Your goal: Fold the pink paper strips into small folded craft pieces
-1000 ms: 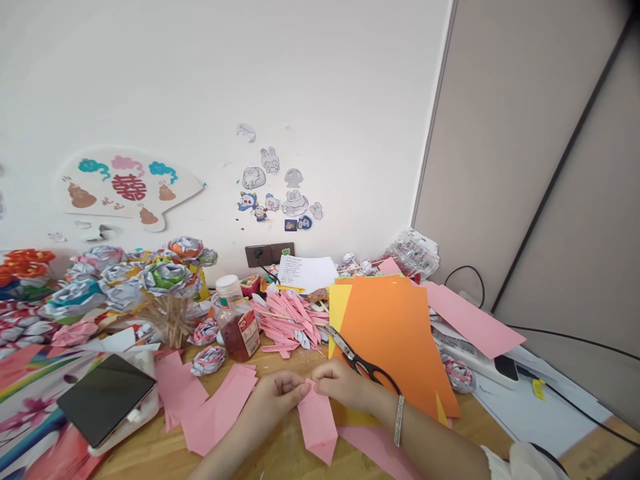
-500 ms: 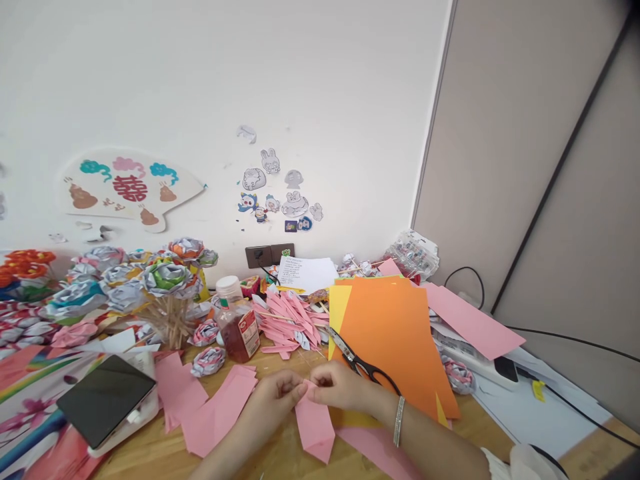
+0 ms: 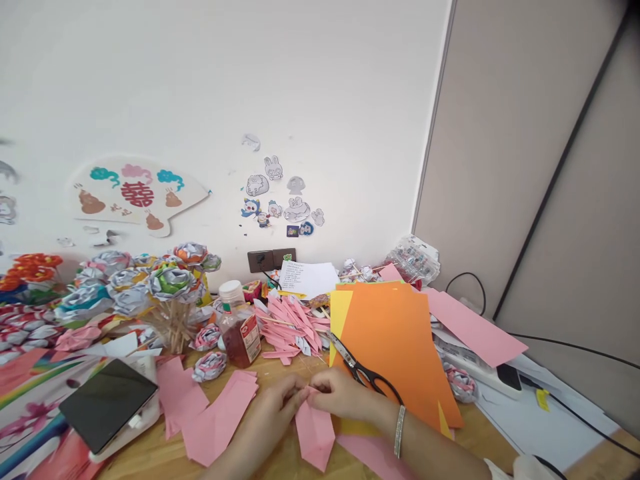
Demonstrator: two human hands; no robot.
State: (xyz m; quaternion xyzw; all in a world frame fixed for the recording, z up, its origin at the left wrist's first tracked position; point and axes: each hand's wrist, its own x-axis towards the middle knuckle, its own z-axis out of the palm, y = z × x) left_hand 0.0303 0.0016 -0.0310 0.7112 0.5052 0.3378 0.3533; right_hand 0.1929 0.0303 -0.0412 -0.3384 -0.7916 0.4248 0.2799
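Both my hands meet low in the middle of the view over a wooden table [image 3: 150, 460]. My left hand [image 3: 283, 399] and my right hand [image 3: 336, 392] pinch the top end of a folded pink paper piece [image 3: 315, 433], whose pointed end lies toward me. A bracelet [image 3: 399, 432] circles my right wrist. Black-handled scissors [image 3: 361, 369] lie just beyond my right hand on an orange sheet [image 3: 395, 340].
Loose pink strips [image 3: 215, 417] lie left of my hands, a heap of folded pink pieces [image 3: 293, 327] behind them. A glue bottle [image 3: 239, 330], paper roses on sticks [image 3: 165, 293], a phone [image 3: 107, 403] and a cable [image 3: 575, 417] crowd the table.
My hands stay pinched on the pink piece and shift only slightly. The camera has tipped up a little, so the table sits lower in view.
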